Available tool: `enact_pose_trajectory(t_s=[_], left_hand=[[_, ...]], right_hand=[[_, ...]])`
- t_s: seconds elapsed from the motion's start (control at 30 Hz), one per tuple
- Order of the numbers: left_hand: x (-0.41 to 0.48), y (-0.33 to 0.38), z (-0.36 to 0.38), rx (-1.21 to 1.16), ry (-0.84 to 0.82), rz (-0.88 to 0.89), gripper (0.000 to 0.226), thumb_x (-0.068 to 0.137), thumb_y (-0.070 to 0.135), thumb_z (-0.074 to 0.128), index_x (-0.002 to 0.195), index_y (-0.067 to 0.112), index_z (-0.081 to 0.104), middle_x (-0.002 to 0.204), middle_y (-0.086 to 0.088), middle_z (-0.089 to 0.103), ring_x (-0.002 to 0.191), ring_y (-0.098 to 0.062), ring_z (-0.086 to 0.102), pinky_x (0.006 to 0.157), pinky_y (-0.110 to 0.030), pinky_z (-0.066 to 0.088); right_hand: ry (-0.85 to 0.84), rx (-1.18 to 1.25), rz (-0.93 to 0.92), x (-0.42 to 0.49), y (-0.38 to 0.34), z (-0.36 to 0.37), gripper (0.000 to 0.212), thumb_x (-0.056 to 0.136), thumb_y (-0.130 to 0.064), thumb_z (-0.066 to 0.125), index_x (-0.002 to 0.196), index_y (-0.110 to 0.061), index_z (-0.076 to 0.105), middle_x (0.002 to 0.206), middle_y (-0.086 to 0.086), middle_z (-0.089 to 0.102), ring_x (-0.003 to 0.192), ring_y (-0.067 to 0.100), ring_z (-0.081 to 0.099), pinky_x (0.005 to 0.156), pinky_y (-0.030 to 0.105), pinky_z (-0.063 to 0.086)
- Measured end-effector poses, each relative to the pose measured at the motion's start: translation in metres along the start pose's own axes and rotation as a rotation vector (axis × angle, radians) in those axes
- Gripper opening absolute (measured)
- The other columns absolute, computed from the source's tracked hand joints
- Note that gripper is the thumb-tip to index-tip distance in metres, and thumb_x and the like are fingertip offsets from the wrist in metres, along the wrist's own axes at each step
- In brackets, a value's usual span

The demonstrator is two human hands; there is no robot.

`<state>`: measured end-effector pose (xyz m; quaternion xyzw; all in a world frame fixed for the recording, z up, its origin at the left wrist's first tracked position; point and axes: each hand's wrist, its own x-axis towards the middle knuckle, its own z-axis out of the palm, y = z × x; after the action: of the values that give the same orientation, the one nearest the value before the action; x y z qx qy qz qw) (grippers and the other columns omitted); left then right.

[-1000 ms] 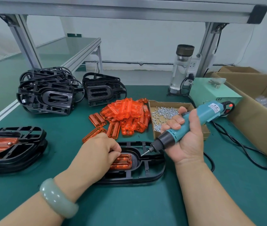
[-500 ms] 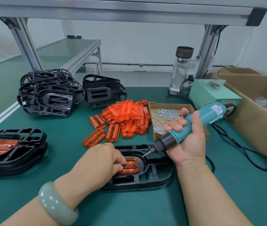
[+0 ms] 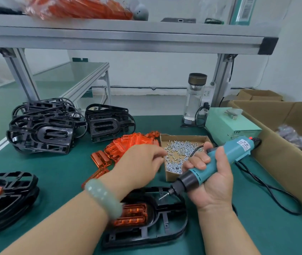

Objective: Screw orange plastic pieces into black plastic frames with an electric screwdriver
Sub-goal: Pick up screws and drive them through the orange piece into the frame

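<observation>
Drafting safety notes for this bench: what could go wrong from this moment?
The orange piece lies in the black frame with no hand on it; the left forearm above could knock it askew. The right hand holds the electric screwdriver with its bare bit aimed toward that forearm; a slip might jab it. The left hand is at the screws; one could drop unnoticed.

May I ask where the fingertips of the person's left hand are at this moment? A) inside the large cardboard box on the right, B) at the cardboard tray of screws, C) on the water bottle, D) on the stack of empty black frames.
B: the left hand has its fingertips at the left edge of the cardboard tray of screws, while the right hand grips the electric screwdriver.
</observation>
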<state>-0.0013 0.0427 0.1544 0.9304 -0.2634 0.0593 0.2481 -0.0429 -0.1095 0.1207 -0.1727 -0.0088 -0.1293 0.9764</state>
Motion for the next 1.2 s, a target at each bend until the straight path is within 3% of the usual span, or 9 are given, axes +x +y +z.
enact_pose_trajectory(t_s=[0.1, 0.2, 0.33, 0.43, 0.6, 0.7, 0.83, 1.03, 1.2], left_hand=[[0.036, 0.009, 0.015, 0.086, -0.126, 0.042, 0.032, 0.095, 0.025, 0.049, 0.125, 0.025, 0.06, 0.126, 0.001, 0.063, 0.118, -0.019, 0.053, 0.101, -0.029, 0.039], [0.057, 0.014, 0.03, 0.196, -0.254, 0.066, 0.031, 0.096, 0.029, 0.046, 0.125, 0.03, 0.059, 0.125, -0.005, 0.061, 0.122, -0.027, 0.045, 0.1, -0.039, 0.039], [0.062, 0.023, 0.041, 0.378, -0.409, 0.075, 0.013, 0.091, 0.026, 0.05, 0.095, 0.035, 0.057, 0.096, -0.006, 0.056, 0.109, -0.027, 0.044, 0.086, -0.038, 0.041], [0.063, 0.025, 0.044, 0.412, -0.352, 0.086, 0.009, 0.086, 0.016, 0.055, 0.078, 0.022, 0.054, 0.082, -0.005, 0.051, 0.091, -0.03, 0.057, 0.075, -0.034, 0.046], [0.061, 0.027, 0.043, 0.379, -0.234, 0.108, 0.012, 0.083, 0.01, 0.055, 0.074, 0.019, 0.054, 0.076, -0.003, 0.05, 0.072, -0.025, 0.047, 0.065, -0.031, 0.042], [0.058, 0.028, 0.042, 0.267, -0.201, 0.071, 0.018, 0.082, 0.012, 0.055, 0.071, 0.026, 0.054, 0.075, -0.002, 0.053, 0.073, -0.025, 0.049, 0.066, -0.03, 0.041], [0.055, 0.03, 0.039, 0.124, -0.149, 0.044, 0.023, 0.082, 0.008, 0.055, 0.095, 0.022, 0.068, 0.098, -0.006, 0.068, 0.091, -0.025, 0.06, 0.079, -0.033, 0.049], [0.056, 0.029, 0.037, -0.03, 0.003, -0.025, 0.011, 0.083, 0.012, 0.057, 0.088, 0.012, 0.066, 0.097, -0.005, 0.069, 0.093, -0.022, 0.06, 0.078, -0.026, 0.042], [0.058, 0.025, 0.031, -0.251, 0.138, -0.132, 0.016, 0.079, 0.009, 0.057, 0.065, 0.006, 0.064, 0.064, -0.004, 0.064, 0.063, -0.02, 0.054, 0.066, -0.03, 0.049]], right_hand=[[-0.001, 0.004, 0.007, 0.001, -0.001, -0.001, 0.021, 0.085, -0.04, 0.055, 0.09, -0.02, 0.057, 0.057, -0.01, 0.045, 0.043, 0.003, 0.044, 0.051, 0.018, 0.044], [-0.014, 0.033, 0.014, 0.002, -0.001, -0.001, 0.021, 0.086, -0.04, 0.056, 0.09, -0.02, 0.057, 0.057, -0.01, 0.045, 0.043, 0.003, 0.044, 0.051, 0.018, 0.045], [-0.017, 0.042, 0.028, 0.002, 0.0, -0.002, 0.02, 0.084, -0.041, 0.055, 0.089, -0.021, 0.058, 0.057, -0.012, 0.045, 0.043, 0.002, 0.044, 0.051, 0.018, 0.046], [-0.011, 0.032, 0.024, 0.003, 0.0, -0.002, 0.021, 0.085, -0.041, 0.054, 0.09, -0.021, 0.058, 0.057, -0.012, 0.045, 0.043, 0.002, 0.045, 0.051, 0.018, 0.046], [-0.013, 0.025, 0.018, 0.003, 0.002, -0.002, 0.021, 0.086, -0.04, 0.053, 0.091, -0.02, 0.057, 0.057, -0.011, 0.045, 0.043, 0.002, 0.044, 0.051, 0.018, 0.045], [-0.018, 0.022, 0.012, 0.003, 0.003, -0.001, 0.021, 0.086, -0.04, 0.054, 0.091, -0.02, 0.057, 0.056, -0.011, 0.046, 0.043, 0.002, 0.045, 0.052, 0.017, 0.044], [-0.019, 0.029, 0.011, 0.003, 0.004, 0.0, 0.021, 0.085, -0.039, 0.054, 0.09, -0.019, 0.057, 0.056, -0.01, 0.045, 0.043, 0.003, 0.044, 0.053, 0.018, 0.042], [-0.006, 0.017, 0.004, 0.003, 0.004, 0.0, 0.021, 0.084, -0.039, 0.055, 0.09, -0.019, 0.057, 0.056, -0.01, 0.045, 0.042, 0.003, 0.043, 0.054, 0.018, 0.044], [0.004, -0.006, 0.007, 0.003, 0.004, -0.001, 0.022, 0.084, -0.041, 0.055, 0.09, -0.02, 0.057, 0.057, -0.01, 0.044, 0.043, 0.003, 0.043, 0.051, 0.017, 0.044]])
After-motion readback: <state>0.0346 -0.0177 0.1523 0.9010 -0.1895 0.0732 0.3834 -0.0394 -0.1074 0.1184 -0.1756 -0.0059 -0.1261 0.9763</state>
